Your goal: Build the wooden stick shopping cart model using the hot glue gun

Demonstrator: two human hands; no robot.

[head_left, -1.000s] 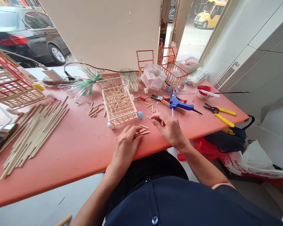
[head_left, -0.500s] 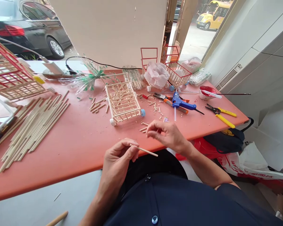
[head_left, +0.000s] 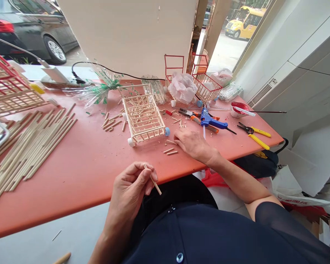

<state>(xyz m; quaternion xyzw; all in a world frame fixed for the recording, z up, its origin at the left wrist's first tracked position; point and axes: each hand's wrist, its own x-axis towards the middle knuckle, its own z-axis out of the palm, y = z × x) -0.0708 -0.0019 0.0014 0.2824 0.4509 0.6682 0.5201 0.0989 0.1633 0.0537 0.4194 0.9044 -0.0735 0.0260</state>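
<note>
Head view: one small wooden cart [head_left: 147,126] on our orange table [head_left: 96,165].
Our left hand [head_left: 132,183] pinches a short stick [head_left: 156,184] between thumb and fingers by the near edge, its tip poking out over our lap [head_left: 181,192]. Our right hand [head_left: 193,144] is low on the table, fingers bent down beside some loose short sticks [head_left: 168,150]; we cannot tell if it pinches one. The cart sits just past both hands. It has wheels [head_left: 167,131], so we think much of it is done. Its wood is plain, with no red like the red-edged cart [head_left: 208,96] behind. The short sticks are not joined to anything, so some work seems left. We have more room on the left, up to the long sticks [head_left: 38,146]; the glue gun [head_left: 211,123] and yellow-handled cutters [head_left: 260,142] make the right tighter.
</note>
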